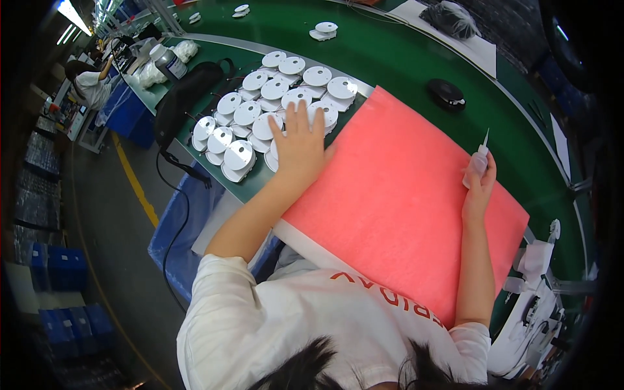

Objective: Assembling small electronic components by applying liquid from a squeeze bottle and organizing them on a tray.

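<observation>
My left hand (pixel 300 146) reaches over the near right part of a group of white round parts (pixel 247 113), its fingers spread. The fingertips lie over some of these discs; whether they touch cannot be made out. Each part looks like a round disc on a wider white base, and several stand close together in rows. My right hand (pixel 480 185) is closed around a small translucent squeeze bottle (pixel 476 167) with a thin needle tip pointing up. That bottle is above the right side of a pink mat (pixel 390 195), which lies in front of me.
A green conveyor belt (pixel 403 71) curves behind the mat, carrying a black oval object (pixel 446 95) and a few white parts (pixel 323 30). A grey bottle (pixel 168 62) and black bag (pixel 188 97) sit at far left. Below is a blue lined bin (pixel 175 227). Another person (pixel 91 84) works beyond.
</observation>
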`<state>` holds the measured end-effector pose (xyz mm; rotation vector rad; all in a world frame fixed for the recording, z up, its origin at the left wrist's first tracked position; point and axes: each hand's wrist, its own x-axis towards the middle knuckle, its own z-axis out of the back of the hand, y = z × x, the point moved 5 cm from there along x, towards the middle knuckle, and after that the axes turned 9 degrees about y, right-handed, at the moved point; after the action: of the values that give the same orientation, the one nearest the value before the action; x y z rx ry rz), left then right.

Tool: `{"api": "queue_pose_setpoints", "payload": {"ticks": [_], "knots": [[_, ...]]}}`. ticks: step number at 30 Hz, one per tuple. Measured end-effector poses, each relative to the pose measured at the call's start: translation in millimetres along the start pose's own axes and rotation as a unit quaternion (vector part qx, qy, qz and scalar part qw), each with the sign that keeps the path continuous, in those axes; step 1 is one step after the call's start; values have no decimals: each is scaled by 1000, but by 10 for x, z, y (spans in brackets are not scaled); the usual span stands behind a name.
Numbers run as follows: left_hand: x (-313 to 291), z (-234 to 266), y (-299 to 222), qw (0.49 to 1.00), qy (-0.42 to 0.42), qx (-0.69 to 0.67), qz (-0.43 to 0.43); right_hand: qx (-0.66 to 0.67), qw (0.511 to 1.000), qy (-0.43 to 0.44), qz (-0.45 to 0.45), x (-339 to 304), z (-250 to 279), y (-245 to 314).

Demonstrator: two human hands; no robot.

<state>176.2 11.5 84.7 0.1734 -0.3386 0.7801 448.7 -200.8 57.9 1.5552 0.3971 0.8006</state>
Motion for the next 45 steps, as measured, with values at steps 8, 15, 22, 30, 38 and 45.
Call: {"api": "queue_pose_setpoints", "payload": {"ticks": [8,15,22,30,38,45], "knots": [[504,-120,-480,984,-46,68,-157,0,1000,-1,0,-8,6,-24],[633,-413,-488,994,-13,22,-106,4,1000,4,-7,-26,-24,9],[686,-574,-537,997,38,36,-53,-11,1000,1,-4,-9,-15,8],[750,-578,-626,989,14,37,-143,-18,1000,4,-15,-2,-8,-7],[792,-614,-600,990,96,19,-99,-15,1000,4,-23,-9,-18,8],[809,-599,-585,990,105,26,-95,-8,1000,8,-20,-2,4,-9]]}}
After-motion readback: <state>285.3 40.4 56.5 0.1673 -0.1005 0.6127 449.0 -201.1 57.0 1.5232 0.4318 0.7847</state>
